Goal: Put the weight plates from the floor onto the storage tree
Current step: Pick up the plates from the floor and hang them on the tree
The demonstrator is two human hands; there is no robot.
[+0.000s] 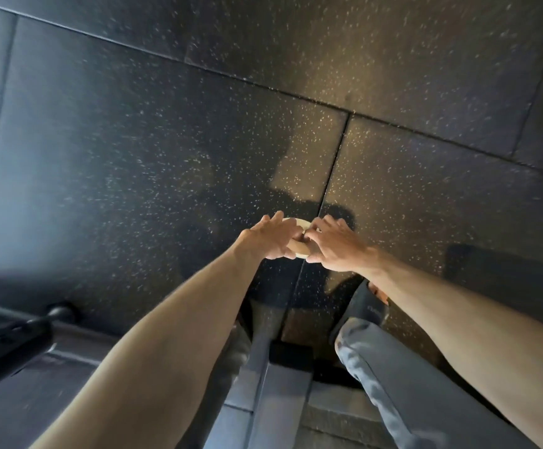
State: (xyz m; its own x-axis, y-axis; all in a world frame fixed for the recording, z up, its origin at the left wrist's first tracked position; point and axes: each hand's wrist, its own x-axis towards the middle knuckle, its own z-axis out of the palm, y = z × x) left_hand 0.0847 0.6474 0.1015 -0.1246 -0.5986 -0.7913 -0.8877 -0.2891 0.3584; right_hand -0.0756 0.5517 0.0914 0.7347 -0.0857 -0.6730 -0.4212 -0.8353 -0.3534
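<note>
Left hand [271, 241], right hand [338, 249], gripping weight plate [303, 224]

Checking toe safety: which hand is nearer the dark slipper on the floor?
Right. The right hand grips the pale plate just beyond the dark slipper; the left hand holds the plate's other side, farther from it.

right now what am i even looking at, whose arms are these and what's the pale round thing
No machine here: a person wears one camera on the head, so you look down along their own bare arms. The left hand and right hand both grip a small pale round plate, a gym weight, low over the dark speckled floor. Whether it rests on the floor or is lifted is unclear. Below are the person's leg and shoe; at lower left, blurred black equipment.
</note>
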